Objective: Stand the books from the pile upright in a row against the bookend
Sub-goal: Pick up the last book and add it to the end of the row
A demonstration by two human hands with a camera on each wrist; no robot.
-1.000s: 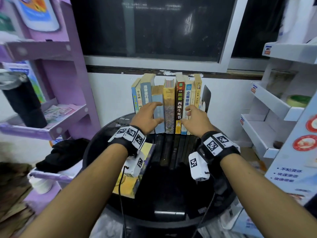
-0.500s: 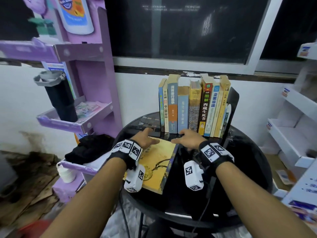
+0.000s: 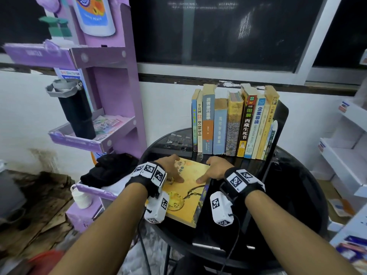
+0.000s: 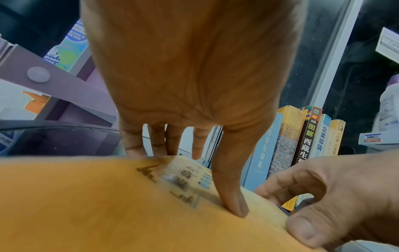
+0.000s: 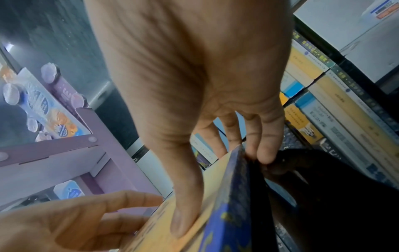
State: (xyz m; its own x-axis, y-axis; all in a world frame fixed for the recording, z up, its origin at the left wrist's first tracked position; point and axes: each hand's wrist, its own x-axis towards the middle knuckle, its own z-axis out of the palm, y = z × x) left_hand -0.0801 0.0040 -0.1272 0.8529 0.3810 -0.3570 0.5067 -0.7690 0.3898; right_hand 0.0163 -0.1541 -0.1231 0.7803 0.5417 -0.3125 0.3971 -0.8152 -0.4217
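Note:
A yellow book (image 3: 184, 197) lies flat on the front left of the round black table (image 3: 288, 195). My left hand (image 3: 174, 169) holds its far left edge, thumb on the cover and fingers over the edge. My right hand (image 3: 213, 168) grips the blue spine side: in the right wrist view the thumb lies on the cover (image 5: 194, 213) and the fingers curl under the spine. Behind the hands, several books (image 3: 234, 126) stand upright in a row. They lean right against a black bookend (image 3: 280, 124).
A purple cardboard rack (image 3: 111, 96) with a black tumbler (image 3: 77, 112) stands left of the table. A black cloth (image 3: 111, 167) lies on its lower shelf. White shelves (image 3: 345, 155) stand to the right. A white wall and dark window are close behind the row.
Both hands left the upright row and came back down to the flat yellow book. They now hold its two sides with thumbs on the cover.

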